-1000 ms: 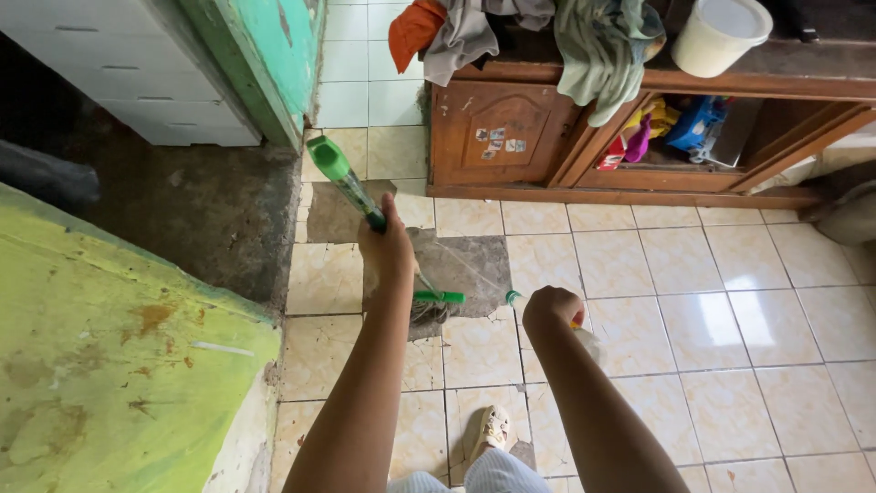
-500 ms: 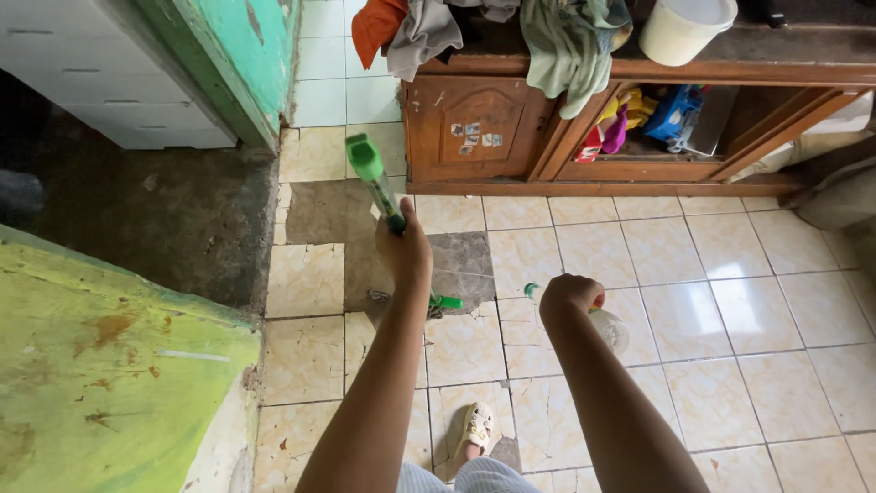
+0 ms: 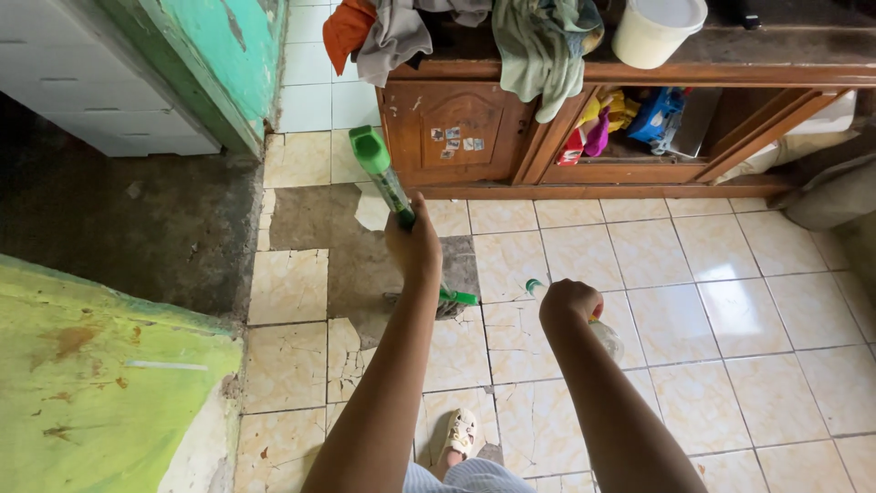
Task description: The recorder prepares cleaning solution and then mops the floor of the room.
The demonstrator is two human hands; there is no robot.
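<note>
- so, head view, the only one going: left hand [image 3: 415, 245] is wrapped tight round the green mop handle [image 3: 383, 178], fingers fully closed on it, handle tilted up and away toward the green wall
- mop head [image 3: 447, 302] sits on the floor just past that hand, right at the edge of the bare grey patch [image 3: 365, 246] where tiles are missing
- right hand [image 3: 568, 299] is closed round a clear spray bottle [image 3: 604, 336], green nozzle [image 3: 532, 287] poking out toward the mop, bottle body tucked under the wrist so i can't tell how full it is
- progress-wise: my read is it's early to mid. the cream tiles [image 3: 693, 301] on the right look shiny, but i can't tell if that's wet or just glaze
- cracked tiles near the sandalled foot [image 3: 459, 431] don't show an obvious wet sheen
- wooden cabinet [image 3: 474, 128] with clothes [image 3: 538, 46] piled on top and a white bucket [image 3: 652, 27] sits beyond, floor in front of it looks untouched to me
- so most of the floor seems left
</note>
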